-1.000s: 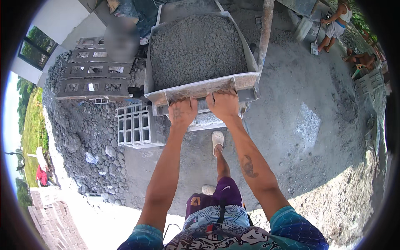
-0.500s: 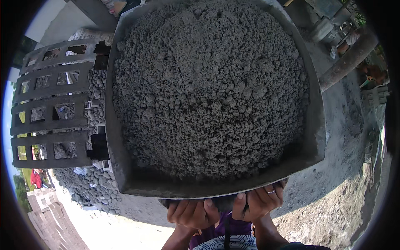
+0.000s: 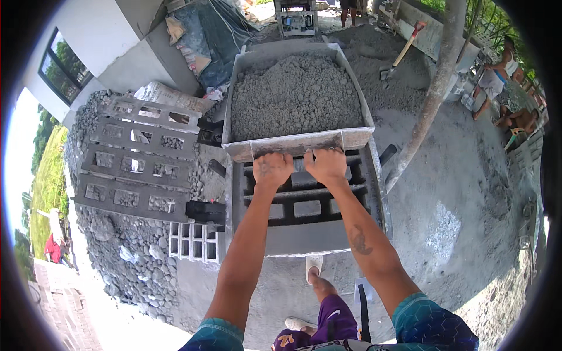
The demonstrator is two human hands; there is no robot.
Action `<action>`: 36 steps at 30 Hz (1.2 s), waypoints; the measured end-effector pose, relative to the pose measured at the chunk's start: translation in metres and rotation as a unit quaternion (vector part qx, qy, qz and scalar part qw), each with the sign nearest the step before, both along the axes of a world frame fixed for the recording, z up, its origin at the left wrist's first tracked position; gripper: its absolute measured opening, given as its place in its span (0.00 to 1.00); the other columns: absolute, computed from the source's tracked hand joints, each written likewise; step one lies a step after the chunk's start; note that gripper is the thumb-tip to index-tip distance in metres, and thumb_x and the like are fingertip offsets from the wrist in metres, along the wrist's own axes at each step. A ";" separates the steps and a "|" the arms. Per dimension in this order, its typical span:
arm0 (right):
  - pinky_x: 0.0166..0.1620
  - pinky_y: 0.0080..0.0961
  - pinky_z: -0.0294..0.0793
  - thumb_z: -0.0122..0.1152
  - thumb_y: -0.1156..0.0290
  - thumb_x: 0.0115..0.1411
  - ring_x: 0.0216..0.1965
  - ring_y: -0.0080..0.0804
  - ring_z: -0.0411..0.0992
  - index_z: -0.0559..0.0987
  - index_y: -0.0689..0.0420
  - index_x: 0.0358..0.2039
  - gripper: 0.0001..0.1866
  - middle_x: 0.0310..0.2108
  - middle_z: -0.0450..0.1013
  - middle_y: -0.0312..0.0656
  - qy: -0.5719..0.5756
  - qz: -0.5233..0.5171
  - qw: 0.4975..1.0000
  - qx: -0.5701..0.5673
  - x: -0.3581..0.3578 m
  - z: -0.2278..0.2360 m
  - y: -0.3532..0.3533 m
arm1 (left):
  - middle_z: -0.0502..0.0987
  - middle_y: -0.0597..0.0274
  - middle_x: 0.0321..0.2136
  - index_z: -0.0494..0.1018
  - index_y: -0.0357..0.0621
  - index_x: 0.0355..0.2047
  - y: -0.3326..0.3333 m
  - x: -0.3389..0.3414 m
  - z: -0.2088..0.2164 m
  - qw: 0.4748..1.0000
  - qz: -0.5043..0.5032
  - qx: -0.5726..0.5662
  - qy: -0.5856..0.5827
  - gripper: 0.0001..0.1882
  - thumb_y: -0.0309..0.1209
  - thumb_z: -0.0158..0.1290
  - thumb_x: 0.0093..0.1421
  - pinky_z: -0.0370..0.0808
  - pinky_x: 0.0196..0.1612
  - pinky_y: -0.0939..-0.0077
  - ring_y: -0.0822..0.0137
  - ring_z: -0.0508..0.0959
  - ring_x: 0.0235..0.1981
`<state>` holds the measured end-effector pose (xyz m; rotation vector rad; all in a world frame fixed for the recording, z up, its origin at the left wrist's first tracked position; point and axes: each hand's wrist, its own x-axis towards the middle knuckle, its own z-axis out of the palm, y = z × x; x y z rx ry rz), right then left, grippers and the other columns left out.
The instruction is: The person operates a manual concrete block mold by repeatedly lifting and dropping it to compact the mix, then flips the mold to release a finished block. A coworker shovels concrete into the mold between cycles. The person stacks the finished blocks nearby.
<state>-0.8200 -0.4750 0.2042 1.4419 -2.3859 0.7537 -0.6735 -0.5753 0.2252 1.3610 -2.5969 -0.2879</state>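
Note:
A large metal box (image 3: 304, 142), heaped with damp, crumbly grey concrete mix (image 3: 295, 99), sits ahead of me at the far end of a block mould (image 3: 307, 229). Both my arms reach forward. My left hand (image 3: 272, 168) and my right hand (image 3: 326, 165) are closed side by side at the box's near wall, knuckles up. The grip beneath their fingers is mostly hidden. Below my wrists the mould shows its dark cavities and dividing bars, with a flat grey strip along its near side.
Hollow blocks (image 3: 137, 161) lie in rows at the left, beside gravel (image 3: 126, 263). A slanting pole (image 3: 424, 111) stands to the right. Behind it are a shovel (image 3: 404, 51) and a pile of grey mix (image 3: 374, 73). Other people (image 3: 497, 73) are at the far right.
The box, which filled most of the view close to me, is now farther forward with my arms stretched out. The mould's cavities have come into sight. Both hands keep their hold.

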 end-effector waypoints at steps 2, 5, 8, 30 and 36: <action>0.48 0.44 0.80 0.54 0.51 0.65 0.32 0.49 0.83 0.89 0.57 0.28 0.25 0.29 0.84 0.51 -0.068 0.027 0.993 0.088 0.018 0.012 0.017 | 0.86 0.41 0.34 0.87 0.38 0.30 0.010 0.020 0.001 1.000 -0.003 -0.013 -0.009 0.28 0.47 0.45 0.68 0.82 0.51 0.52 0.45 0.88 0.39; 0.50 0.45 0.80 0.53 0.50 0.66 0.32 0.51 0.83 0.89 0.57 0.28 0.26 0.29 0.84 0.52 -0.054 0.015 0.994 0.091 0.021 0.016 0.058 | 0.86 0.40 0.38 0.87 0.38 0.33 0.055 0.026 0.017 0.999 -0.042 -0.017 -0.020 0.29 0.47 0.42 0.69 0.81 0.55 0.52 0.45 0.87 0.44; 0.51 0.45 0.80 0.53 0.50 0.66 0.31 0.51 0.83 0.89 0.57 0.29 0.25 0.29 0.84 0.52 -0.065 0.023 0.995 0.070 0.050 0.021 0.097 | 0.87 0.43 0.37 0.87 0.40 0.33 0.092 0.058 0.011 0.998 -0.031 -0.050 -0.016 0.27 0.46 0.44 0.69 0.81 0.53 0.52 0.45 0.87 0.41; 0.39 0.35 0.68 0.63 0.61 0.57 0.27 0.36 0.72 0.75 0.50 0.17 0.14 0.21 0.74 0.35 0.000 0.042 0.999 0.007 0.134 0.008 0.222 | 0.81 0.66 0.19 0.76 0.48 0.17 0.227 0.139 -0.027 0.962 -0.061 -0.193 0.183 0.17 0.33 0.53 0.65 0.67 0.33 0.70 0.65 0.76 0.20; 0.35 0.35 0.68 0.62 0.63 0.55 0.22 0.36 0.71 0.74 0.50 0.15 0.14 0.18 0.73 0.35 0.022 0.038 0.998 -0.035 0.058 -0.003 0.105 | 0.81 0.67 0.19 0.76 0.49 0.17 0.120 0.064 -0.021 0.964 -0.058 -0.194 0.174 0.16 0.34 0.53 0.64 0.67 0.31 0.69 0.65 0.75 0.19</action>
